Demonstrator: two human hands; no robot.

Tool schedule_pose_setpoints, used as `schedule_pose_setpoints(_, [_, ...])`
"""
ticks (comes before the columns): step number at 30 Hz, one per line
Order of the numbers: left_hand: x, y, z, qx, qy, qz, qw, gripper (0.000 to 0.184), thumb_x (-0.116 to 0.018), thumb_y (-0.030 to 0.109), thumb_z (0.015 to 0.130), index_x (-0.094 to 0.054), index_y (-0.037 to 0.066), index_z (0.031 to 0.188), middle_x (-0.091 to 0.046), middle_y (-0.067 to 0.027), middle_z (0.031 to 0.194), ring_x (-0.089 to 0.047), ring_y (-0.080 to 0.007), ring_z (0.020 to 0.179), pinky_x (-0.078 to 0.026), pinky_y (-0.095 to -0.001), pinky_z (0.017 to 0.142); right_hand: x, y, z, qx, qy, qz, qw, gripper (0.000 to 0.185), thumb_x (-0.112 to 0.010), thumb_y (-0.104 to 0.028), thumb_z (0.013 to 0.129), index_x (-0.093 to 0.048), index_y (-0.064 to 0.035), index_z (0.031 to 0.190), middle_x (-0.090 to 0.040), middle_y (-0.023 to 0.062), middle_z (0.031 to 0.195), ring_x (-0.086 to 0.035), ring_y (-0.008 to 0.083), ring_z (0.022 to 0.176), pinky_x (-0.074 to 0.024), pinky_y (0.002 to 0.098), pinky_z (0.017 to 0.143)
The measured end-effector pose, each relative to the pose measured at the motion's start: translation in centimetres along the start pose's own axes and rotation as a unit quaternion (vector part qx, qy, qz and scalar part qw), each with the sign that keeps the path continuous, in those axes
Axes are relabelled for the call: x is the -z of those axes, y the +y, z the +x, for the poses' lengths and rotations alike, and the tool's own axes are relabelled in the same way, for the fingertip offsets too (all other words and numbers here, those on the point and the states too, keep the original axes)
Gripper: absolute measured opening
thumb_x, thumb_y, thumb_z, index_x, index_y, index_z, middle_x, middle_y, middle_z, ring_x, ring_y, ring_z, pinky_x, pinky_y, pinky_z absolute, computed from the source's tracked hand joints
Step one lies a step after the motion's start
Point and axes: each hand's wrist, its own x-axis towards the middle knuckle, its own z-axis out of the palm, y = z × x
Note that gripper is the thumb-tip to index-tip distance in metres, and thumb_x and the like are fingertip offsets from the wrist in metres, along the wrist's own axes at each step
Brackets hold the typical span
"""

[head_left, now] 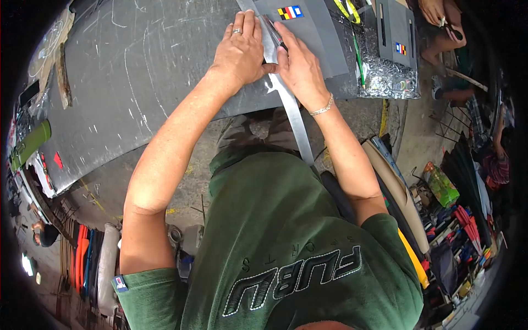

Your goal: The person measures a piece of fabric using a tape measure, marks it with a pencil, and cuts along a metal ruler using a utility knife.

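While your left hand [237, 56] lies flat, apparently steadying the metal straightedge [294, 118] overhanging the table [137, 71], your right hand [301, 67] grips a slim tool [281, 42] beside it, likely for guidance. The grey sheet [325, 50] lies under your right hand.

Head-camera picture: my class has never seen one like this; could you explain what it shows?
There is no machine here: a person works bare-handed, and the single picture comes from a camera worn on their head, looking forward and down. On the dark table lie a grey sheet with a coloured patch, a green pencil and something yellow, perhaps a measuring tape. The left hand rests flat, partly over a long metal strip that sticks out past the table's near edge. The right hand seems to hold a slim tool, partly hidden.
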Motion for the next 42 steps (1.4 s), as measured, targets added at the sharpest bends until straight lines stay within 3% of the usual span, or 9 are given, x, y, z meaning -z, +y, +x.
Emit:
schedule_pose_setpoints(1, [-0.1,0.0,0.0,0.0,0.004,-0.005,1.0,0.115,-0.08,0.063,0.081,-0.038,-0.017,0.151,-0.032,-0.0309,0.162,-0.027,-0.0423,0.155,-0.032,-0.0491,0.125,0.0,0.0,0.0,-0.002,-0.001,-0.001,1.0,0.053,-0.058,-0.008,0.1,-0.05,-0.0127,0.152,-0.064,0.0226,0.135,-0.063,0.0451,0.119,-0.0534,0.0493,0.1])
schedule_pose_setpoints(4, [-0.3,-0.2,0.0,-0.002,0.012,-0.015,1.0,0.115,-0.08,0.063,0.08,-0.038,-0.017,0.151,-0.033,-0.0311,0.162,-0.028,-0.0426,0.155,-0.032,-0.0494,0.125,-0.3,0.5,0.2,0.04,0.02,-0.013,0.999,0.055,-0.058,-0.012,0.101,-0.047,-0.0161,0.154,-0.066,0.0228,0.109,-0.069,0.0462,0.095,-0.0568,0.0537,0.085])
schedule_pose_setpoints(17, [-0.2,0.2,0.1,0.02,0.006,-0.031,0.999,0.116,-0.081,0.062,0.08,-0.036,-0.016,0.152,-0.032,-0.0292,0.163,-0.027,-0.0418,0.155,-0.031,-0.0497,0.125,0.0,0.8,0.4,0.055,0.01,-0.01,0.998,0.053,-0.058,-0.011,0.101,-0.049,-0.0127,0.153,-0.067,0.0237,0.112,-0.069,0.0465,0.098,-0.0562,0.0532,0.088])
schedule_pose_setpoints(20, [2.3,0.2,-0.1,0.016,-0.07,-0.054,0.996,0.098,-0.072,0.044,0.089,-0.032,-0.015,0.155,-0.03,-0.0355,0.163,-0.025,-0.0447,0.157,-0.023,-0.0506,0.129,0.4,0.2,0.7,0.045,-0.006,-0.021,0.999,0.053,-0.058,-0.009,0.1,-0.05,-0.0122,0.152,-0.068,0.0236,0.115,-0.068,0.0457,0.101,-0.0559,0.0521,0.09])
schedule_pose_setpoints(22, [1.2,0.0,0.2,0.018,-0.064,-0.046,0.997,0.098,-0.073,0.043,0.088,-0.032,-0.017,0.154,-0.03,-0.0359,0.163,-0.025,-0.045,0.157,-0.023,-0.0499,0.129,1.0,-0.8,0.9,0.012,-0.036,-0.037,0.999,0.053,-0.058,-0.008,0.098,-0.051,-0.0129,0.151,-0.068,0.0239,0.124,-0.067,0.0451,0.11,-0.0549,0.0504,0.095])
schedule_pose_setpoints(26, [1.1,0.1,0.4,0.018,-0.07,-0.044,0.996,0.097,-0.072,0.042,0.088,-0.032,-0.017,0.154,-0.029,-0.0356,0.163,-0.025,-0.045,0.157,-0.023,-0.0495,0.129,1.1,-1.0,0.9,0.044,-0.025,-0.058,0.997,0.053,-0.058,-0.008,0.099,-0.051,-0.0118,0.151,-0.069,0.0233,0.114,-0.068,0.045,0.102,-0.0552,0.0521,0.09])
schedule_pose_setpoints(32, [-1.4,-0.2,0.3,0.019,-0.011,-0.026,0.999,0.103,-0.073,0.049,0.088,-0.031,-0.017,0.155,-0.028,-0.0351,0.164,-0.024,-0.0445,0.157,-0.023,-0.0497,0.129,1.6,-1.5,-0.2,0.034,-0.036,-0.068,0.996,0.054,-0.059,-0.007,0.098,-0.05,-0.0082,0.151,-0.068,0.0235,0.107,-0.069,0.0447,0.095,-0.0561,0.0524,0.085])
schedule_pose_setpoints(37, [-0.6,0.1,0.2,0.024,-0.026,-0.022,0.999,0.109,-0.075,0.054,0.086,-0.031,-0.018,0.155,-0.029,-0.0347,0.164,-0.023,-0.0437,0.158,-0.022,-0.0498,0.129,2.4,-2.0,-2.5,0.014,-0.046,-0.057,0.997,0.055,-0.058,-0.004,0.098,-0.048,-0.0068,0.152,-0.067,0.0255,0.11,-0.068,0.0458,0.095,-0.0555,0.0528,0.085])
schedule_pose_setpoints(42, [1.0,0.3,0.3,0.027,-0.071,-0.029,0.997,0.112,-0.078,0.056,0.084,-0.031,-0.018,0.154,-0.029,-0.0343,0.164,-0.023,-0.0433,0.158,-0.022,-0.0497,0.129,3.1,-2.1,-5.4,-0.035,-0.067,-0.035,0.996,0.059,-0.056,-0.002,0.099,-0.046,-0.0131,0.156,-0.067,0.0271,0.114,-0.066,0.0479,0.101,-0.0542,0.0515,0.09])
